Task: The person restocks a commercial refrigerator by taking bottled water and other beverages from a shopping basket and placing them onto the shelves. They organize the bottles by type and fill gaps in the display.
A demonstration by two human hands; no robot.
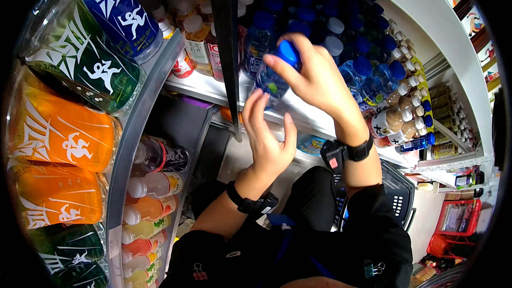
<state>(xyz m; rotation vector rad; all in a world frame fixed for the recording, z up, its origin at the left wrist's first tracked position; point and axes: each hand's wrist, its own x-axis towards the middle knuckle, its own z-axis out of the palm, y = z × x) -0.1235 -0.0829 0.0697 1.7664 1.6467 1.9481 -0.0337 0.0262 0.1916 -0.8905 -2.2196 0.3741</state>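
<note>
My right hand (314, 78) grips a clear plastic drink bottle (274, 80) with a large blue cap by its top, thumb and fingers around the cap. The bottle stands at the front of a white shelf (304, 111), among rows of other blue-capped bottles (262, 38). Just below it is my left hand (268, 140), palm up, fingers spread, its fingertips near the bottle's base; whether they touch it cannot be told. Both wrists wear black bands with small devices.
A black upright bar (226, 48) crosses the shelf on the left. Large green, blue and orange drink bottles (76, 132) fill a side shelf, with smaller juice bottles (150, 208) below. A black plastic basket (396, 196) stands on the floor at right. More bottles (390, 122) line the right side.
</note>
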